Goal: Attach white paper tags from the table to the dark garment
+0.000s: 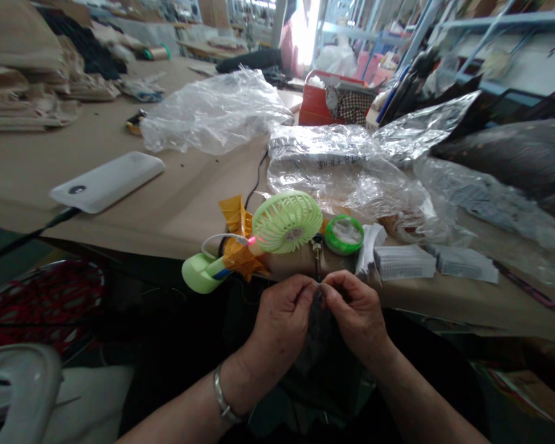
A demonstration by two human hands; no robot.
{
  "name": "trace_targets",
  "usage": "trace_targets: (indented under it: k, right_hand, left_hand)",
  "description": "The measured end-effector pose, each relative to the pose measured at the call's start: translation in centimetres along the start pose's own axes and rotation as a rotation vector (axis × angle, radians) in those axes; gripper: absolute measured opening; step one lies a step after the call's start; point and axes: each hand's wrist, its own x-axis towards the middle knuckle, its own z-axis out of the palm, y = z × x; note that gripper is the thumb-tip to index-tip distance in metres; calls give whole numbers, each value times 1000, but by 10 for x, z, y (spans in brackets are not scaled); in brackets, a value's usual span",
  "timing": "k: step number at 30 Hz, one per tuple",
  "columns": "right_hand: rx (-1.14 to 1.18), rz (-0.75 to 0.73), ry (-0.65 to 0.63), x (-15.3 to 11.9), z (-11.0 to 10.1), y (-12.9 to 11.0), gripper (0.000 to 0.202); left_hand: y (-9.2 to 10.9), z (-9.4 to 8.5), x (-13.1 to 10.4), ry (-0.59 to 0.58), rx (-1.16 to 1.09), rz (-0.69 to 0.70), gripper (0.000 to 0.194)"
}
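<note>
My left hand (284, 317) and my right hand (357, 311) meet just below the table's front edge, thumbs and forefingers pinched close together. What sits between the fingertips is too small to make out; dark cloth hangs beneath them. Right above the fingertips, a thin metal rod with a dark knob (317, 242) stands at the edge. A green fan (287, 223) is fixed to the left of it with orange tape (243, 256). To its right is a round green tub (345, 234) holding something whitish, then stacks of white labels (404, 262).
A white power bank (108, 182) with a black cable lies on the left of the table (189, 185). Clear plastic bags (217, 111) spread across the middle and right. Behind them is a red box (315, 102). Purple scissors or snips (530, 288) lie far right.
</note>
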Motion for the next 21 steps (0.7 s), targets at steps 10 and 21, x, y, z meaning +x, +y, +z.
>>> trace_targets:
  k: [10, 21]
  right_hand:
    - [76, 10, 28, -1, 3, 1, 13]
    - [-320, -188, 129, -41, -52, -3, 8]
  left_hand:
    - [3, 1, 2, 20, -26, -3, 21]
    - [-19, 4, -13, 0, -46, -144, 15]
